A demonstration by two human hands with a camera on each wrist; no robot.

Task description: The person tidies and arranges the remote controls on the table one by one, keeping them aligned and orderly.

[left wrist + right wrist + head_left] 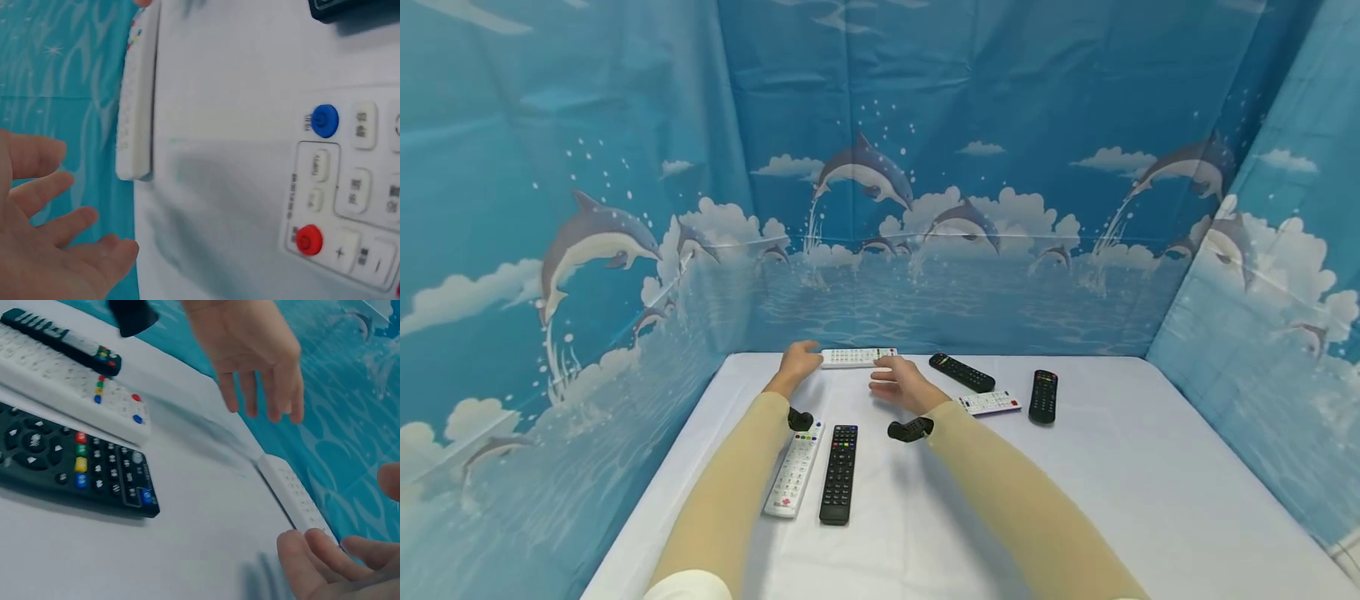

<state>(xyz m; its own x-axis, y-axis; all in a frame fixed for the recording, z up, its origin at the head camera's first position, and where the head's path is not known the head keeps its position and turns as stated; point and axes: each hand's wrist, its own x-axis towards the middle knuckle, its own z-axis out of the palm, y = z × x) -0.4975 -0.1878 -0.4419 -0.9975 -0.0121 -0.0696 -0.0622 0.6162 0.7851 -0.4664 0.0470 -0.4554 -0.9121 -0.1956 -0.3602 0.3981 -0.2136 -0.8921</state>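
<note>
A white remote control (pixel 850 358) lies along the back edge of the white table, between both hands. My left hand (pixel 797 367) hovers by its left end, fingers apart and holding nothing; in the left wrist view the same hand (pixel 69 244) shows relaxed, spread fingers beside the remote (pixel 137 94). At the remote's right end is my right hand (pixel 907 386), fingers extended toward it. From the right wrist view, the right hand's fingertips (pixel 319 544) overlap the near end of that remote (pixel 294 490), and the left hand (pixel 253 356) hangs near its far end.
Nearer the front lie a white remote (pixel 795 471) and a black remote (pixel 838 475). Another dark remote (pixel 62 340) shows beyond them. On the right are two black remotes (pixel 962 372) (pixel 1042 397) and a white one (pixel 990 403), partly behind the right arm. Dolphin-print curtains (pixel 925 300) border the table.
</note>
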